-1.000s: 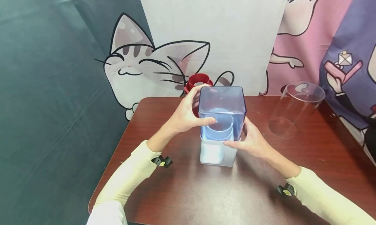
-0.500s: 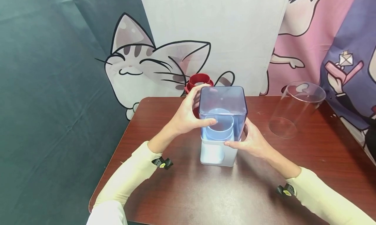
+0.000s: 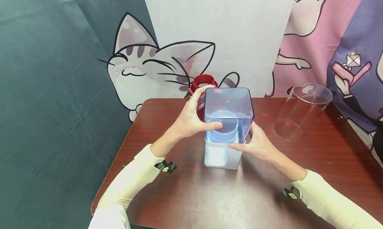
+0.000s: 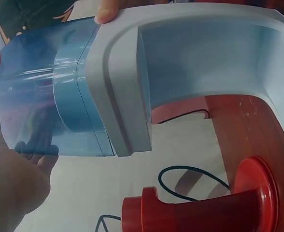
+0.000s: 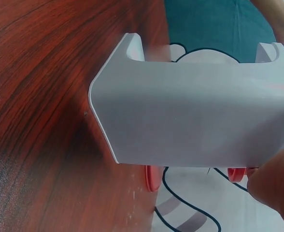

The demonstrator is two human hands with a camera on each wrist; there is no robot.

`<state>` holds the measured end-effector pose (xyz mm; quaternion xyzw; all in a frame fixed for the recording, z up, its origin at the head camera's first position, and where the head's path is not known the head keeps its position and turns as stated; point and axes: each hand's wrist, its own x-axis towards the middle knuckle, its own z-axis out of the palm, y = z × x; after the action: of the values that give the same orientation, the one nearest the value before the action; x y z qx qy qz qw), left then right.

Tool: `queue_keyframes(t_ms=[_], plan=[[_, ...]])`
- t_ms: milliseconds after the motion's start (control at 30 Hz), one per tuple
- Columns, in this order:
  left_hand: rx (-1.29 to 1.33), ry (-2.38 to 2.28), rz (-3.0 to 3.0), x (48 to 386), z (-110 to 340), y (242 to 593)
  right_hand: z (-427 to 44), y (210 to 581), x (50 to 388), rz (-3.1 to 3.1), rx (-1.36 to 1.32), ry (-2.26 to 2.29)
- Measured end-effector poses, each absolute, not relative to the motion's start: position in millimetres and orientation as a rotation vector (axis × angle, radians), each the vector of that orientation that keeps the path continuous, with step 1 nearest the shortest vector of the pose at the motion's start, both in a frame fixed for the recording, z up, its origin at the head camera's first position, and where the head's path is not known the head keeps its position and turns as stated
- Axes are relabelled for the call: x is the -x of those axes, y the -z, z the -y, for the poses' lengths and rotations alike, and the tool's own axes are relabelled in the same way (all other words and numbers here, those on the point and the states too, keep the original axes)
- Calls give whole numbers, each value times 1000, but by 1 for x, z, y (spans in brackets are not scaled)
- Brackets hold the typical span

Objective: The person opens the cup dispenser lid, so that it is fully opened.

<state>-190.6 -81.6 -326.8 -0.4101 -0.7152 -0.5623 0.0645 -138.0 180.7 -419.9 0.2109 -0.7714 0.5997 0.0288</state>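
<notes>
A translucent blue square cover (image 3: 228, 102) stands on a white C-shaped stand (image 3: 236, 159), with a round blue collar (image 3: 223, 134) visible inside it. My left hand (image 3: 191, 119) grips the cover from the left, thumb across its front. On the right, my right hand (image 3: 258, 144) holds the stand's upper part just under the cover, its thumb on the front. The left wrist view has the cover (image 4: 31, 96) beside the stand's hollow side (image 4: 200, 63). In the right wrist view the grey-white back of the stand (image 5: 190, 116) shows; most right-hand fingers are hidden.
A red piece with a round open top (image 3: 203, 81) stands behind my left hand. A clear cylinder (image 3: 311, 93) stands at the table's back right. Both rest on the brown wooden table (image 3: 257, 202), with a cartoon-printed cloth (image 3: 239, 33) behind.
The blue cover has tilted slightly, its top front edge shifting a little right and toward me. My left hand follows slightly; the right hand and the stand stay in place.
</notes>
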Motion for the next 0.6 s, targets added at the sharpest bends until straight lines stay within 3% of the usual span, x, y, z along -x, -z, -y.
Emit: queue_keyframes(t_ms=[600], plan=[[1193,1858,2060,190,86,313,-181,416,135,2421,-641,-1864]])
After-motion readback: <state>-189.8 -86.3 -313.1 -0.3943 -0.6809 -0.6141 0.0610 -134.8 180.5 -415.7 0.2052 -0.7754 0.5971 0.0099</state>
